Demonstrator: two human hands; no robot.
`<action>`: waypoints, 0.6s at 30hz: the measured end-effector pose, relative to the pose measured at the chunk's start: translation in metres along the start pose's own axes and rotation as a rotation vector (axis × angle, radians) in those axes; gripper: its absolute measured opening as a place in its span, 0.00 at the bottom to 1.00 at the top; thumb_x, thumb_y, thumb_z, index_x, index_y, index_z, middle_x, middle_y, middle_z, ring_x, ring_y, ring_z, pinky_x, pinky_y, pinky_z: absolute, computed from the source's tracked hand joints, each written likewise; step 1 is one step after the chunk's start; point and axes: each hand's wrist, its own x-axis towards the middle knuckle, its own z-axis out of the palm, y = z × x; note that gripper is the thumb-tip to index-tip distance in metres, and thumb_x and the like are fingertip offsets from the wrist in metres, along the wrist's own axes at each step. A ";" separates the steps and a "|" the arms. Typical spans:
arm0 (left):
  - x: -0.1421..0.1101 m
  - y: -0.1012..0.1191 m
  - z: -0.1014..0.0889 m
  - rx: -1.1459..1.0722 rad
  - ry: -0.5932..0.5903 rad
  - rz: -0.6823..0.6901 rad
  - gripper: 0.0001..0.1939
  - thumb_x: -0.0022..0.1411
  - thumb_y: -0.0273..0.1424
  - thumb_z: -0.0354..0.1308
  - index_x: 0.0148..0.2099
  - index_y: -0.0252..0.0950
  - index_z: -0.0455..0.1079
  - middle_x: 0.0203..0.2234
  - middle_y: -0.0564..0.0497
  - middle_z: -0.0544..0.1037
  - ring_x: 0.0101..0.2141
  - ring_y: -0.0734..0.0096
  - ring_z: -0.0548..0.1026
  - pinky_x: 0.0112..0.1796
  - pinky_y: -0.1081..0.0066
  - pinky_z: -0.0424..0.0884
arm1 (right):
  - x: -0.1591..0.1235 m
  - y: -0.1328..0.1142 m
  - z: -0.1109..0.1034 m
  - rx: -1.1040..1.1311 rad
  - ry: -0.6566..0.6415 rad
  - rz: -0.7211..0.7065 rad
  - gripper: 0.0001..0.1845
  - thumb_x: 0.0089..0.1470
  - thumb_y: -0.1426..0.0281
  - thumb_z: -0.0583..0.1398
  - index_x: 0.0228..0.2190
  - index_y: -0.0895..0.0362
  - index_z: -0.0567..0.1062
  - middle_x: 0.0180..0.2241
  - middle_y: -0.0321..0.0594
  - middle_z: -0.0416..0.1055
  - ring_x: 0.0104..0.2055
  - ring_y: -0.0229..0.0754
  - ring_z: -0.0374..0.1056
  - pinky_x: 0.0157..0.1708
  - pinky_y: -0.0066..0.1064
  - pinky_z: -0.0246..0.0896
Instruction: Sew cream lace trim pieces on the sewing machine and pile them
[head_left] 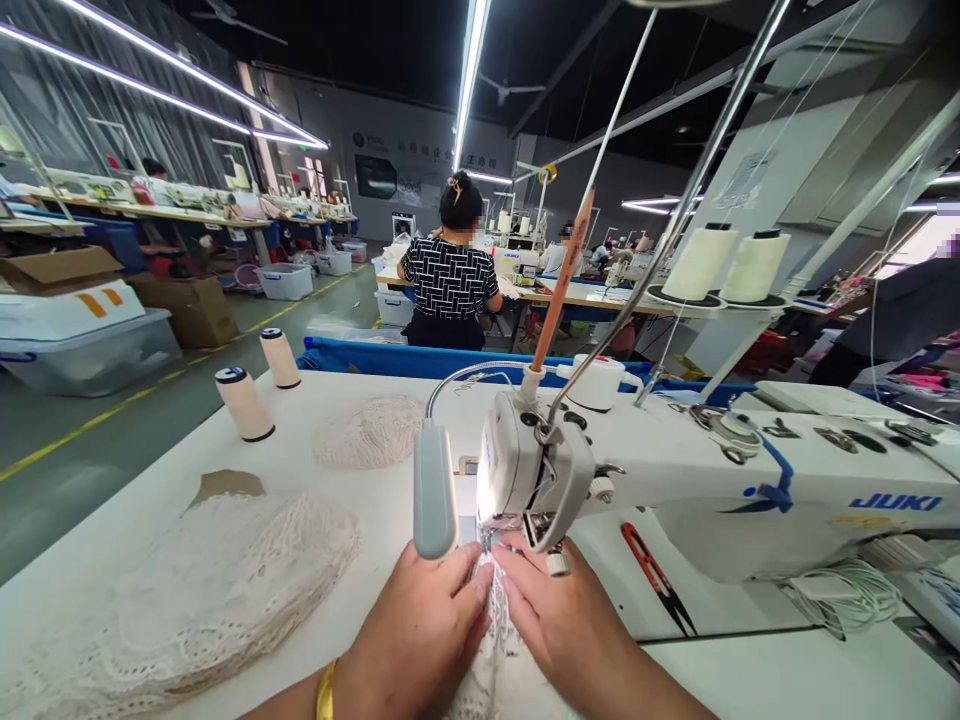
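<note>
A strip of white lace fabric (496, 612) runs under the needle area of a white sewing machine (675, 460). My left hand (427, 615) pinches its left side, thumb and forefinger close to the presser foot (486, 540). On the other side, my right hand (562, 610) presses the lace with its fingertips, partly behind the machine's needle guard. A grey lamp (435, 490) on a bent metal neck lights the spot. Stacked lace pieces (210, 590) lie to the left, and a smaller lace pile (367, 432) sits behind them.
Red-handled thread snips (656, 575) lie on the machine bed at right. Two thread cones (246, 404) stand at the table's left edge. A pencil (562, 280) rises upright from the machine head. Ahead, a co-worker (454, 270) sits with their back to me.
</note>
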 end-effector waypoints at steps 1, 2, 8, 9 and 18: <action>0.000 0.000 0.002 0.005 0.012 0.001 0.11 0.67 0.21 0.57 0.48 0.37 0.76 0.44 0.45 0.83 0.38 0.52 0.80 0.39 0.52 0.79 | 0.000 0.000 0.000 -0.001 -0.002 0.000 0.16 0.61 0.78 0.57 0.43 0.50 0.80 0.47 0.43 0.82 0.43 0.53 0.75 0.37 0.41 0.71; -0.001 0.001 0.004 0.011 0.023 0.004 0.11 0.67 0.21 0.56 0.48 0.36 0.76 0.45 0.44 0.83 0.38 0.52 0.80 0.39 0.52 0.79 | 0.000 -0.001 -0.001 -0.001 -0.001 -0.002 0.16 0.61 0.78 0.56 0.43 0.51 0.80 0.47 0.43 0.82 0.43 0.54 0.75 0.37 0.41 0.71; -0.005 0.001 0.010 0.087 0.039 0.012 0.12 0.68 0.22 0.55 0.50 0.34 0.76 0.47 0.40 0.83 0.35 0.52 0.81 0.34 0.52 0.79 | -0.002 -0.001 0.000 0.001 -0.018 0.007 0.16 0.60 0.78 0.56 0.43 0.51 0.81 0.47 0.44 0.82 0.43 0.55 0.75 0.37 0.43 0.73; -0.006 0.001 0.009 0.089 0.033 0.012 0.12 0.68 0.23 0.56 0.50 0.34 0.76 0.47 0.40 0.83 0.35 0.52 0.81 0.34 0.52 0.79 | -0.003 0.000 0.000 0.001 -0.026 0.011 0.16 0.61 0.78 0.56 0.43 0.51 0.81 0.48 0.44 0.81 0.44 0.55 0.75 0.37 0.43 0.73; -0.003 0.003 0.009 0.007 -0.053 -0.059 0.11 0.69 0.23 0.55 0.50 0.36 0.76 0.48 0.42 0.82 0.38 0.51 0.80 0.39 0.50 0.77 | -0.001 -0.001 -0.002 0.005 -0.087 0.043 0.18 0.63 0.77 0.56 0.46 0.50 0.81 0.50 0.43 0.81 0.45 0.54 0.75 0.39 0.42 0.73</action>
